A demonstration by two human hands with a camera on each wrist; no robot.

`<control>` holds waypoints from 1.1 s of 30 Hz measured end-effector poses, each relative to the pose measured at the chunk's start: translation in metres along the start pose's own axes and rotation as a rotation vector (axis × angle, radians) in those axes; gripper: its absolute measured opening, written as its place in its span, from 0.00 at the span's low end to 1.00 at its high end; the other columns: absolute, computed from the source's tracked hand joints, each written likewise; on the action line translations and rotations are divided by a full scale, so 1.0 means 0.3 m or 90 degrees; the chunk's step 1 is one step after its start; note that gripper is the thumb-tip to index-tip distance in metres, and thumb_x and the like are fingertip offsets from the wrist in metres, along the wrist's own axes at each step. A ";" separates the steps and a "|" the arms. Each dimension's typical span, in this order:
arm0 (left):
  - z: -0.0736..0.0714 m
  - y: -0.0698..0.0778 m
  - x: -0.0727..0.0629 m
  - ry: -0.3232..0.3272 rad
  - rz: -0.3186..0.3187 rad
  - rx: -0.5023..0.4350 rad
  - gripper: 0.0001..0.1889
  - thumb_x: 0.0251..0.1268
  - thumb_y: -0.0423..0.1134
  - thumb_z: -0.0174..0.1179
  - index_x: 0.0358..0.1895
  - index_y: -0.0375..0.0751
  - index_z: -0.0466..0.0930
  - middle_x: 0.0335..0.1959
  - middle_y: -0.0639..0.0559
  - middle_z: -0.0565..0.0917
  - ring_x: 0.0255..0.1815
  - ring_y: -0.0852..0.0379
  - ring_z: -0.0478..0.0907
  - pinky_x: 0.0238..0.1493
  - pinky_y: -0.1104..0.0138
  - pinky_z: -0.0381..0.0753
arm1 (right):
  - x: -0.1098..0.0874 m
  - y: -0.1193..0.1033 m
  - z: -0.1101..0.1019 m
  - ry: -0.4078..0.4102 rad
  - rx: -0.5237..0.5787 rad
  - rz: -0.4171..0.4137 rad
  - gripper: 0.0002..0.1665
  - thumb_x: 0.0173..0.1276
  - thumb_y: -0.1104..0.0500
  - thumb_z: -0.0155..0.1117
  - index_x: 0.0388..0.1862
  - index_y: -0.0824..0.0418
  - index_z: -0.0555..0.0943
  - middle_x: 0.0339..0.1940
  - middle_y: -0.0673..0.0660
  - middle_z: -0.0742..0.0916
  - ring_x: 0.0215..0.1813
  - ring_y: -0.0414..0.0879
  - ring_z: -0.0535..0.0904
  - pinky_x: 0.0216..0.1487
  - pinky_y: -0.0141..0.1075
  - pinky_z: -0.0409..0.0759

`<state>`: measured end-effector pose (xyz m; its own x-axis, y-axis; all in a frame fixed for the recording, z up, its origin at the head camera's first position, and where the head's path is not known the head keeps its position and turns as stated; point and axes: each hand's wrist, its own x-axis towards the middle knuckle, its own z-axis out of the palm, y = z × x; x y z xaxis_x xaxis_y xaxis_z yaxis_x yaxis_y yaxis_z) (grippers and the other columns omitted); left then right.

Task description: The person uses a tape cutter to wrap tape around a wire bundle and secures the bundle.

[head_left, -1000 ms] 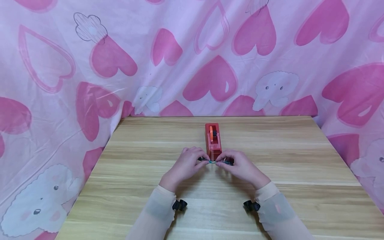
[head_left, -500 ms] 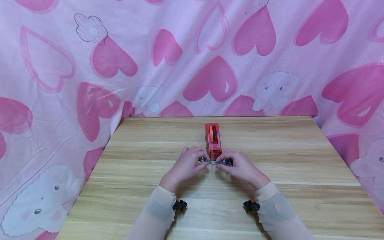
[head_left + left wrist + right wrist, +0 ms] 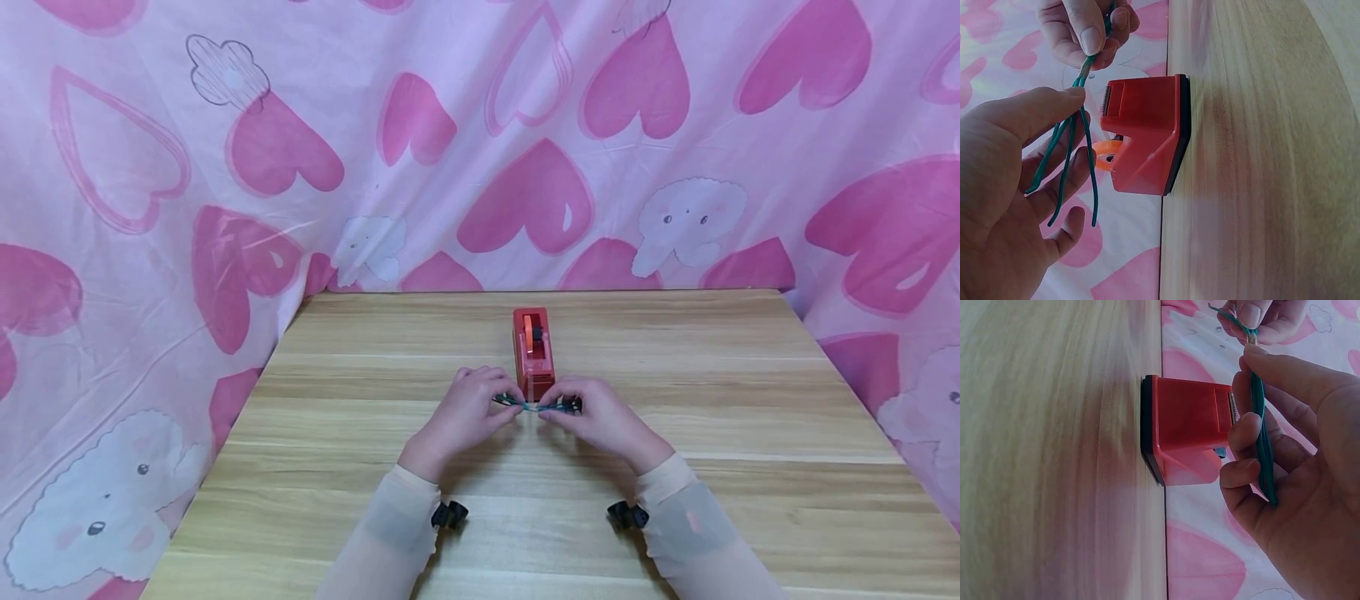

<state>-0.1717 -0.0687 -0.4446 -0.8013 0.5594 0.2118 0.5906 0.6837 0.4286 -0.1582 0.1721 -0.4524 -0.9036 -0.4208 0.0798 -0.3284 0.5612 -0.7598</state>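
Fingertips of my left hand (image 3: 476,408) and right hand (image 3: 600,414) pinch a bundle of thin green wires (image 3: 1093,181) from both sides, held above the table. In the left wrist view the loose wire ends fan out below the left thumb and fingers. The right part of the bundle (image 3: 1263,444) lies close together along the right fingers. A short pale tan section shows between the two pinches; whether it is tape cannot be told. Just beyond the hands stands a red tape dispenser (image 3: 534,367), its toothed cutter toward me and an orange roll (image 3: 1107,150) inside.
The wood-grain table (image 3: 360,333) ends at a pink heart-print cloth (image 3: 420,192) hanging behind and at the sides. Small black devices (image 3: 450,514) sit at both wrists, over pale sleeves (image 3: 397,517).
Both hands stay almost in place. Between one second and half a second ago the bundle shifted slightly in the fingers, showing more green near the right hand. The tape dispenser has not moved.
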 end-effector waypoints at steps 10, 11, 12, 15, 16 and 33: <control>0.004 -0.004 0.003 0.017 0.013 0.004 0.05 0.69 0.49 0.68 0.41 0.56 0.89 0.41 0.63 0.86 0.48 0.61 0.80 0.60 0.55 0.71 | 0.003 -0.002 0.005 0.027 -0.040 -0.059 0.05 0.67 0.57 0.75 0.39 0.46 0.89 0.41 0.41 0.89 0.44 0.37 0.84 0.49 0.37 0.83; 0.005 -0.004 0.003 0.016 0.011 0.005 0.05 0.70 0.50 0.68 0.41 0.56 0.89 0.41 0.63 0.86 0.48 0.61 0.80 0.60 0.54 0.71 | 0.003 -0.003 0.005 0.028 -0.046 -0.058 0.05 0.67 0.57 0.76 0.38 0.45 0.89 0.41 0.41 0.89 0.45 0.37 0.84 0.49 0.37 0.83; 0.006 -0.004 0.004 0.015 0.009 0.005 0.06 0.71 0.50 0.67 0.41 0.56 0.90 0.41 0.63 0.86 0.48 0.60 0.80 0.61 0.54 0.71 | 0.002 -0.004 0.005 0.030 -0.052 -0.057 0.06 0.67 0.58 0.76 0.38 0.45 0.89 0.41 0.41 0.89 0.45 0.37 0.84 0.49 0.38 0.83; 0.008 -0.005 0.006 0.012 0.001 0.003 0.07 0.72 0.50 0.66 0.42 0.57 0.90 0.42 0.63 0.86 0.49 0.60 0.80 0.62 0.54 0.70 | 0.002 -0.007 0.006 0.033 -0.064 -0.054 0.07 0.66 0.58 0.76 0.38 0.44 0.89 0.41 0.41 0.89 0.46 0.37 0.84 0.50 0.38 0.83; 0.008 -0.005 0.006 0.011 -0.002 0.001 0.07 0.72 0.51 0.66 0.42 0.56 0.90 0.42 0.63 0.86 0.50 0.60 0.80 0.62 0.54 0.70 | 0.003 -0.007 0.007 0.034 -0.068 -0.054 0.07 0.66 0.58 0.76 0.38 0.44 0.89 0.42 0.40 0.90 0.46 0.36 0.84 0.51 0.39 0.83; 0.006 0.000 0.016 -0.013 -0.034 0.028 0.09 0.73 0.51 0.64 0.43 0.56 0.91 0.45 0.62 0.88 0.50 0.59 0.76 0.56 0.58 0.68 | 0.004 -0.009 0.011 0.059 -0.077 -0.083 0.08 0.64 0.61 0.78 0.36 0.47 0.90 0.39 0.40 0.90 0.45 0.36 0.85 0.47 0.38 0.84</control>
<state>-0.1754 -0.0651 -0.4452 -0.8299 0.5308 0.1716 0.5512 0.7327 0.3992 -0.1575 0.1678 -0.4522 -0.8711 -0.4313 0.2351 -0.4696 0.5908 -0.6561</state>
